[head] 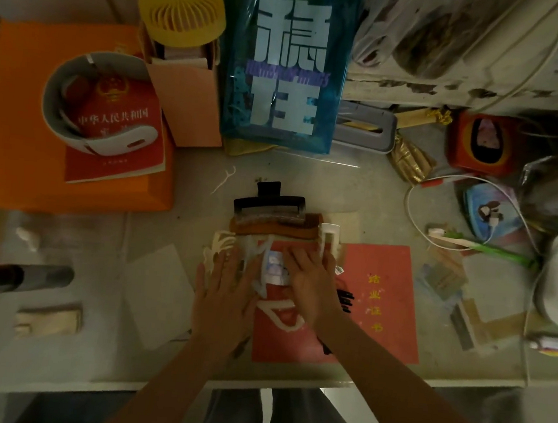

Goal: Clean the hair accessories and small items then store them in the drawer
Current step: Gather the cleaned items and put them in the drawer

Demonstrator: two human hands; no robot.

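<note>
A heap of hair accessories lies on the desk in front of me. At its far side sits a black claw clip [269, 199] above a brown comb [274, 226]. A cream claw clip [218, 247] lies at the left, a white rectangular clip [330, 238] at the right, and a white clip [280, 312] lies nearest me on a red booklet [377, 301]. My left hand [227, 289] rests flat with straight fingers on the heap's left side. My right hand [308, 281] lies flat on the right side, beside a small printed wipe packet [274, 266]. No drawer is visible.
An orange box [14, 141] with a red book and a white neck band stands at the left. A yellow fan [182, 7] and a blue bag [285, 66] stand at the back. A white cable [417, 196], a red box [479, 141] and a dark bottle [18, 278] lie around.
</note>
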